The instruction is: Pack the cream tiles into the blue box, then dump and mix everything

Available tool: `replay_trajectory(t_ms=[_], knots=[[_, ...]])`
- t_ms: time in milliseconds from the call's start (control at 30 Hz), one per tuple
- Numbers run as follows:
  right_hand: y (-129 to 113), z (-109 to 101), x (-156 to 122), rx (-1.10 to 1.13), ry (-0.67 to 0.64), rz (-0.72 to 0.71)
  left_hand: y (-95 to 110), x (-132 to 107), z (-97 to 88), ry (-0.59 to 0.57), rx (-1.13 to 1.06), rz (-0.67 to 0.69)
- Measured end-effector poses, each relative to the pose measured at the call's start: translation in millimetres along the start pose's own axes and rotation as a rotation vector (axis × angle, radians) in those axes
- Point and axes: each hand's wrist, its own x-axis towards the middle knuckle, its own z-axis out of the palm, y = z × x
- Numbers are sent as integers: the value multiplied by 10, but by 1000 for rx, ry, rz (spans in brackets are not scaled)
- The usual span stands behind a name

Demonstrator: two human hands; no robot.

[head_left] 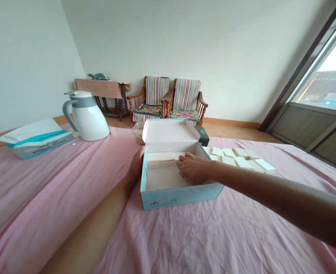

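A light blue cardboard box stands on the bed-like pink cloth with its white lid raised at the back. My left hand grips the box's left wall; part of its fingers is hidden. Inside the box, toward the right, is my right hand, its fingers curled and pinched together. What they hold, if anything, is hidden. Small white boxes line the inner back wall, close to the fingertips. To the right of the box, several small white boxes lie in rows on the cloth.
Behind the lid sit a black box and a clear plastic container. A white-and-grey jug and a tissue pack stand at the left on the pink cloth. Two wooden chairs are against the wall.
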Motion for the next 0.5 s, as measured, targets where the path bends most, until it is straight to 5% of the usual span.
replay_trajectory(t_ms=[300,500], knots=[[137,101,-127,51,-11,133,-23,21,-2,-13,-46,4],[263,-77,-339,313,80,281,-25,17,-5,-27,-36,10]])
